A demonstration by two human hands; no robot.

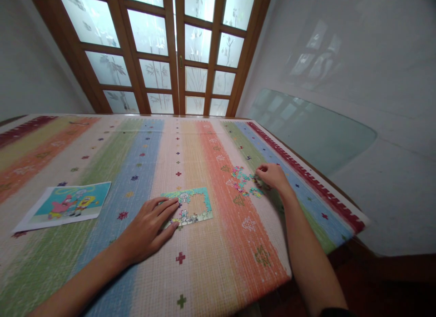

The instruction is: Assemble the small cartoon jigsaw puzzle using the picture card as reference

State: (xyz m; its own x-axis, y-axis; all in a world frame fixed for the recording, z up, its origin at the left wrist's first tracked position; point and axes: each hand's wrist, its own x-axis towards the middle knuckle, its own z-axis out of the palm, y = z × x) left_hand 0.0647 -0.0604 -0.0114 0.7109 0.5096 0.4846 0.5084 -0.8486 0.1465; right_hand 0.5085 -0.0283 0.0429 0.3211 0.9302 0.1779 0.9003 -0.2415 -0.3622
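A partly assembled jigsaw puzzle (204,215) lies on the striped tablecloth; its frame is joined and the tablecloth shows through a gap right of its middle. My left hand (153,226) rests on its left side, fingers stretched out, covering that part. To the right, loose puzzle pieces (242,180) lie in a small heap, mostly teal with some pink and yellow. My right hand (272,175) is at the heap's right edge, thumb and fingers pinched together. Whatever is between those fingertips is too small to make out.
A printed picture sheet (73,203) with cartoon figures lies at the left. The tablecloth (218,271) covers the table, whose right edge drops off beside my right forearm. Behind the table stand wooden doors (179,58) with frosted panes; a pale wall (340,58) is at the right.
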